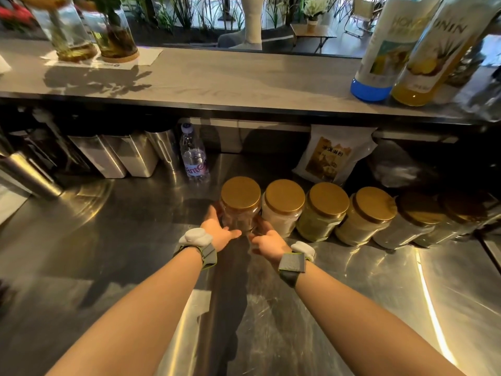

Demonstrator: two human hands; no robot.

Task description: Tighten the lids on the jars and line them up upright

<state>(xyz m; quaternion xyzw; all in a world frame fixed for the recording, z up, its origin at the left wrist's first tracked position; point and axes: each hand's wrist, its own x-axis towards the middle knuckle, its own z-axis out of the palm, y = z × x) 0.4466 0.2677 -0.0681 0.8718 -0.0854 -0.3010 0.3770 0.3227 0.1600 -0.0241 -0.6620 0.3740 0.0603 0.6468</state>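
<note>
The left grip (217, 229) and right grip (267, 241) were curled round the low sides of the jar (240, 219). It stood up on the bench (108, 240) between them, its lid (240, 192) just above. The other jars (325, 213) stood in a row beside the right grip. The person should slide the jar snug to its neighbour, keep it straight, and let go softly.

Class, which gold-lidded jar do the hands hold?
The leftmost jar, with reddish-brown contents: left hand and right hand grip its sides; no hand holds the other jars.
</note>
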